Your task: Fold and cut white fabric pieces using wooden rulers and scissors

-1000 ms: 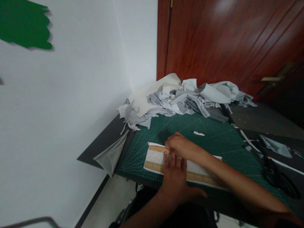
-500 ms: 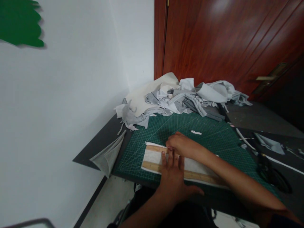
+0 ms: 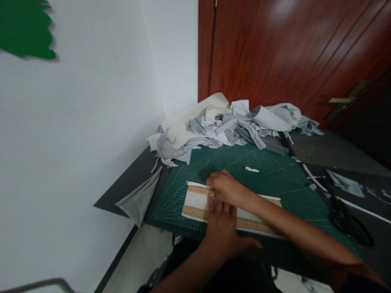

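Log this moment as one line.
left hand: flat on wooden ruler | right hand: at white strip, upper edge | base: green cutting mat

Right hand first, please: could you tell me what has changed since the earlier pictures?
The right hand slid a little leftward along the upper wooden ruler, toward the white strip's left end. The left hand stays pressed flat on the lower ruler. Strip, rulers and fabric pile kept their places.

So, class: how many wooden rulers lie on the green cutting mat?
2. The far ruler runs along the white strip's back edge under the right hand; the near ruler lies along its front edge under the left hand.
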`<action>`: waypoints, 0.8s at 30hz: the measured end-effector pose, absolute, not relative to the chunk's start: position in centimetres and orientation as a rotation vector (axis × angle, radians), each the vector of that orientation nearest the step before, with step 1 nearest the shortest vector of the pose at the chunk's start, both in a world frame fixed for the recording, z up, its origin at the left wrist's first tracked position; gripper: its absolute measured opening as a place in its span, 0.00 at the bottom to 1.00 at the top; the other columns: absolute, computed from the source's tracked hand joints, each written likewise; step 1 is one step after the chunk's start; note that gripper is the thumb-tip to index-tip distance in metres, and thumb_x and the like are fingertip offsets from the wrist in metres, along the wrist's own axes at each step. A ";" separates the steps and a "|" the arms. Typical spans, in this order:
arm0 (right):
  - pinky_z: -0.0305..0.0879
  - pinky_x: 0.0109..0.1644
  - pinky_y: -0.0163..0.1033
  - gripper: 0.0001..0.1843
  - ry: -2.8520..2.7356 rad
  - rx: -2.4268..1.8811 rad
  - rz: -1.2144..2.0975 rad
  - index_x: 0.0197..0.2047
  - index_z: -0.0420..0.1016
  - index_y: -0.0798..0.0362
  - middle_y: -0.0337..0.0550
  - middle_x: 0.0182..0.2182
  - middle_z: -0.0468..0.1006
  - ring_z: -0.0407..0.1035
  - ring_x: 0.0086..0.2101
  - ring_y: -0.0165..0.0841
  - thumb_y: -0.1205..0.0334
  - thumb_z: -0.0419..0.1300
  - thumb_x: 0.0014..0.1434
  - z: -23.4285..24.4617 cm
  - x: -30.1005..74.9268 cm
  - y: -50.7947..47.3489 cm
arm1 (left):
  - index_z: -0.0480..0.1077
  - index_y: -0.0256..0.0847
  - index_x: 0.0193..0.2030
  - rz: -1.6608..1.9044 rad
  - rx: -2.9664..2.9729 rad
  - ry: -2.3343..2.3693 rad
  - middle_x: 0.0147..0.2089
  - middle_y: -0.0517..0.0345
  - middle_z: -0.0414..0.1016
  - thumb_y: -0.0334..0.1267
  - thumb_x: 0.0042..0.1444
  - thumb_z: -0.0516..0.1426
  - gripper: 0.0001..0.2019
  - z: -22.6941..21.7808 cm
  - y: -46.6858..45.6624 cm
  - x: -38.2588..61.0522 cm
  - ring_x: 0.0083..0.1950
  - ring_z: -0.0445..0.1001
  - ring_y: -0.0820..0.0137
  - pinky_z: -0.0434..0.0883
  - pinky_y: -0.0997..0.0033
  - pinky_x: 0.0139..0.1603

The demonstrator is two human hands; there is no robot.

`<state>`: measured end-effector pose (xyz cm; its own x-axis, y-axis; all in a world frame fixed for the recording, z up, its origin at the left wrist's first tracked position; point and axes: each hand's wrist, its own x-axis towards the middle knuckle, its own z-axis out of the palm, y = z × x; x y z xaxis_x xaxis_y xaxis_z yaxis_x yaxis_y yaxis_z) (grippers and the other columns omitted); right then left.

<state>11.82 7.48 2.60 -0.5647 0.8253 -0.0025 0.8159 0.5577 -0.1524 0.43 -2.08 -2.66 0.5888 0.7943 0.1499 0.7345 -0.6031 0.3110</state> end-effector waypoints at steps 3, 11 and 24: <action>0.50 0.42 0.41 0.06 -2.755 -1.446 0.174 0.42 0.77 0.55 0.48 0.38 0.79 0.71 0.39 0.38 0.67 0.59 0.62 3.0 11.9 7.4 | 0.60 0.30 0.71 0.389 2.606 1.265 0.73 0.34 0.58 0.80 0.47 0.51 0.58 -2.6 -2.1 0.4 0.77 0.46 0.40 0.37 0.37 0.76; 0.53 0.41 0.40 0.10 -2.708 -1.406 0.147 0.40 0.78 0.55 0.48 0.36 0.77 0.70 0.38 0.37 0.74 0.57 0.61 4.1 12.4 7.4 | 0.59 0.29 0.71 0.340 2.574 1.263 0.75 0.33 0.54 0.80 0.49 0.48 0.58 -2.4 -2.0 0.4 0.77 0.43 0.39 0.39 0.36 0.76; 0.57 0.38 0.34 0.10 -2.527 -1.274 0.422 0.34 0.78 0.56 0.43 0.31 0.75 0.68 0.33 0.32 0.75 0.57 0.60 0.4 13.4 9.4 | 0.56 0.31 0.73 0.304 2.587 1.275 0.76 0.35 0.52 0.79 0.50 0.48 0.58 -2.4 -1.9 0.4 0.78 0.39 0.40 0.37 0.35 0.75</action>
